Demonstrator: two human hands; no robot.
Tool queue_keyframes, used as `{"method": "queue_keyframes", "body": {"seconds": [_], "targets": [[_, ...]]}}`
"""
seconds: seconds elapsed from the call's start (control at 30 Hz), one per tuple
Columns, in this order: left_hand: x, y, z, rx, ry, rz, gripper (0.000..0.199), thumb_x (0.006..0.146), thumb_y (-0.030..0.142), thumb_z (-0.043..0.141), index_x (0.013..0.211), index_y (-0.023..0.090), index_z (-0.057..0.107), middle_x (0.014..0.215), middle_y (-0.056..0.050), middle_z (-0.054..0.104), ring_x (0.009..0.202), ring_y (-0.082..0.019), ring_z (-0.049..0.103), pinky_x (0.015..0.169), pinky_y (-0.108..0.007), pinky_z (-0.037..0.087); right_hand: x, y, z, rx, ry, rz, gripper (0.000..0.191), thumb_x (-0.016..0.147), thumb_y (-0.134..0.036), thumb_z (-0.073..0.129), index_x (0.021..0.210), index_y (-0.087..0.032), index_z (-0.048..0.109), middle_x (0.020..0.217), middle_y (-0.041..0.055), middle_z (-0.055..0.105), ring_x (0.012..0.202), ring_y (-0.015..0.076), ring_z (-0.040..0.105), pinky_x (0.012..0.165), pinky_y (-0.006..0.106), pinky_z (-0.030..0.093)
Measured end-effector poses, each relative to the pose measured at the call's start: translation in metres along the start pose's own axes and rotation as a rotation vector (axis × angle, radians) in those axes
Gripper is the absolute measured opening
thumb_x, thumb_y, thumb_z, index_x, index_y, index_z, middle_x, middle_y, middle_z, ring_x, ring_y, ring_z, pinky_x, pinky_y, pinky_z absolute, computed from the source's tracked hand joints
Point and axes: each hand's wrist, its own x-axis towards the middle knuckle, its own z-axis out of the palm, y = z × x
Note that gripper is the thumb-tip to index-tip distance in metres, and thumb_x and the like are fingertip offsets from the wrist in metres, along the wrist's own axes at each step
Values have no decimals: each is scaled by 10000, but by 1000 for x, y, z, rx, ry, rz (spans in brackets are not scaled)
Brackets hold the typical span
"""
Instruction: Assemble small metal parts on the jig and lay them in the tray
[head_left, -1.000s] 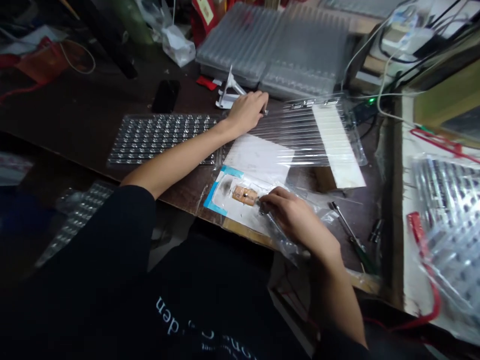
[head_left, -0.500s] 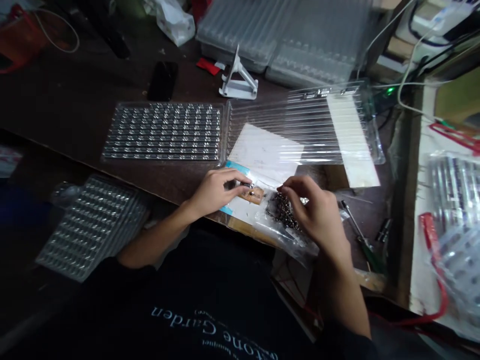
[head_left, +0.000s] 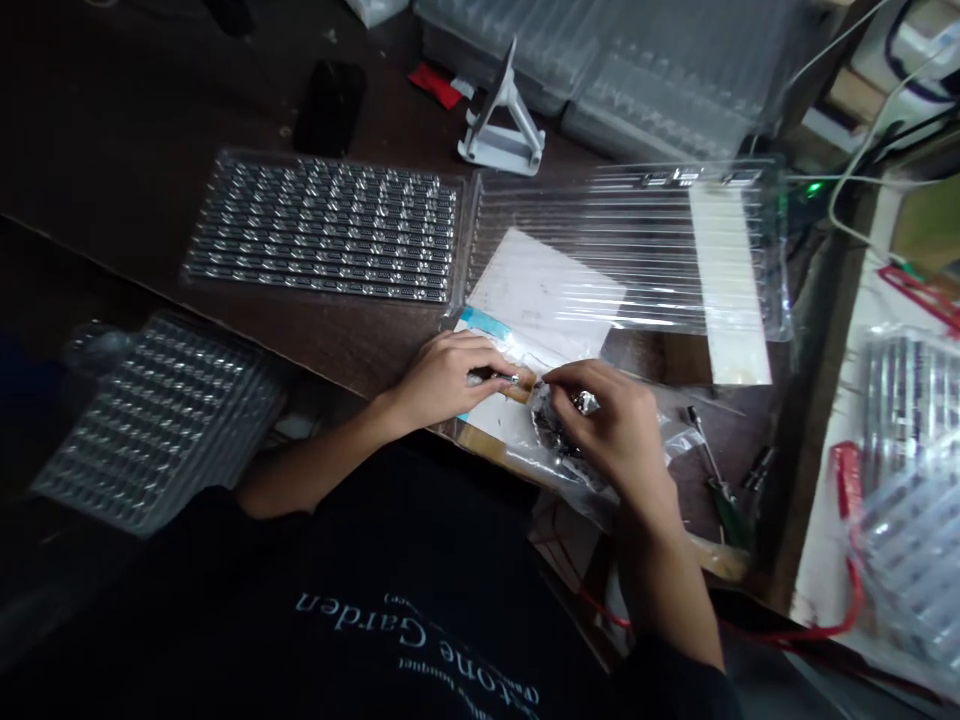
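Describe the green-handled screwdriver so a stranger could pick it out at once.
On the dark workbench, find the clear ribbed plastic tray with a white strip lying across its right end. Below that strip, just right of the person's right hand and the clear plastic bag, lies the screwdriver: a long thin metal shaft and green handle, unlike the short dark pieces beside it.

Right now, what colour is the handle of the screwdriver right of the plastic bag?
Dark green, best in the head view: the screwdriver's handle.
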Motion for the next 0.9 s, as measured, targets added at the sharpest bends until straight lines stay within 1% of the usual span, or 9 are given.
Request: {"method": "queue_keyframes", "body": {"seconds": [0.17, 0.33, 0.4, 0.47, 0.57, 0.6, 0.73, 0.83, 0.9], "targets": [[-2, -2, 2, 45, 4, 40, 92, 881, 253, 709, 965, 267, 743, 950, -2, 766, 949, -194, 682, 848, -352, 499, 1, 0, 6, -50, -52, 3, 170, 921, -193, 534, 961, -198, 699, 932, 64, 724, 825, 192, 681, 753, 309, 514], [-3, -4, 4, 33, -5, 54, 71, 888, 260, 704, 955, 261, 729, 971, 0, 768, 970, -192, 678, 872, -354, 489, 3, -2, 13, -264, -59, 19, 202, 962, -248, 512, 1003, -204, 704, 964, 87, 731, 864, 232, 669, 788, 347, 498], [-3, -3, 4, 30, 6, 56, 54, 895, 243, 694, 939, 259, 722, 965, 3, 768, 954, -188, 679, 866, -350, 488, 5, -4, 16, -313, -60, 25, 218, 971, -257, 500, 1003, -197, 706, 961, 98, 731, 866, 243, 662, 794, 360, 494], [-4, -1, 3, 16, 72, 44, 40, 905, 232, 679, 919, 248, 712, 953, -1, 767, 935, -181, 681, 862, -342, 491, 6, -5, 19, -277, -85, 7, 216, 971, -243, 496, 1009, -198, 704, 965, 95, 727, 866, 236, 658, 795, 351, 499], [-7, 0, 0, 16, 224, -16, 29, 913, 233, 667, 910, 229, 696, 939, -15, 760, 924, -177, 676, 861, -331, 492, 7, -6, 24, -174, -144, -52, 208, 970, -212, 500, 1050, -195, 691, 993, 90, 713, 881, 214, 664, 783, 316, 515], [-8, -1, 0, 37, 241, -38, 22, 909, 238, 673, 907, 227, 692, 937, -15, 758, 923, -179, 673, 855, -331, 489, 6, -5, 25, -169, -155, -72, 209, 973, -211, 500, 1066, -190, 687, 1003, 94, 709, 886, 213, 665, 777, 313, 519], [-10, -2, 2, 148, 147, -74, 16, 896, 244, 690, 899, 228, 688, 940, 3, 752, 937, -188, 662, 826, -332, 450, 4, -3, 29, -218, -138, -126, 219, 992, -233, 500, 1104, -183, 681, 1030, 107, 702, 881, 219, 668, 764, 326, 527], [-9, -2, 4, 150, 137, -79, 16, 895, 235, 693, 906, 223, 689, 941, 13, 754, 936, -182, 663, 826, -324, 432, 3, -2, 30, -148, -113, -154, 215, 992, -223, 507, 1118, -193, 679, 1035, 99, 702, 891, 206, 676, 769, 307, 536], [-9, -2, 4, 143, 141, -77, 19, 889, 233, 701, 902, 224, 691, 937, 17, 755, 930, -178, 665, 827, -321, 429, 4, -3, 31, -155, -118, -170, 229, 995, -212, 496, 1134, -192, 677, 1031, 96, 704, 892, 205, 676, 764, 306, 536]]}}
